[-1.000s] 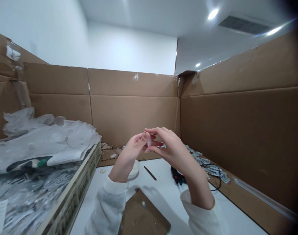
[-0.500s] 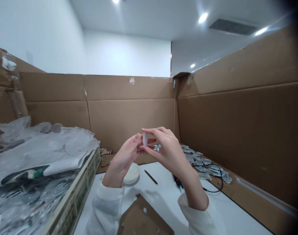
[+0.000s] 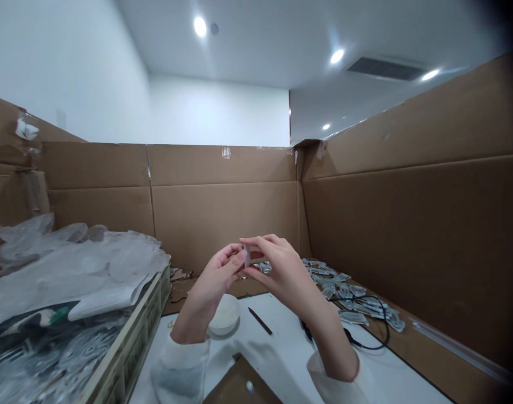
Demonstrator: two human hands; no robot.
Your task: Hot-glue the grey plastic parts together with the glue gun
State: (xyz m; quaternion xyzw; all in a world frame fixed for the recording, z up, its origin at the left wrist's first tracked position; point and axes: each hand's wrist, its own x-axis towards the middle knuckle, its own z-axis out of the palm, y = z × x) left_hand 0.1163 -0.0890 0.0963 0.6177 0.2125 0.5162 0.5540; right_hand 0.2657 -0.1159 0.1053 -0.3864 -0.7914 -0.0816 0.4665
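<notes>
White piece (image 3: 247,256), small and slim, up in the air above the far edge of the table (image 3: 282,320), right between the two hands. Long axis pretty much upright, maybe a touch tilted, ends pointing up and down. Too small to make out any detail, tbh.

Right hand (image 3: 282,272) pinching from the right: index fingertip on the top end, thumb at the bottom end, other fingers loosely bent behind. Left hand (image 3: 216,275) coming at it from the left, thumb tip against the side, fingers folded in behind and apparently gripping too. Can't tell exactly how those hidden fingertips meet it. Neither hand really nearer, with contact from both: right across the ends, left on the side.

Below, a round white dish (image 3: 224,316) towards the table's far-left corner, with a dark pencil-like stick (image 3: 260,321) just to its right. Closer in, a brown board (image 3: 233,384), corner pointing away, small pale blob (image 3: 250,386) on top. Along the left edge, a crate (image 3: 132,342) heaped with plastic bags (image 3: 92,255). Past the right edge, lots of small packets (image 3: 340,289) and a looped black cable (image 3: 388,329).
</notes>
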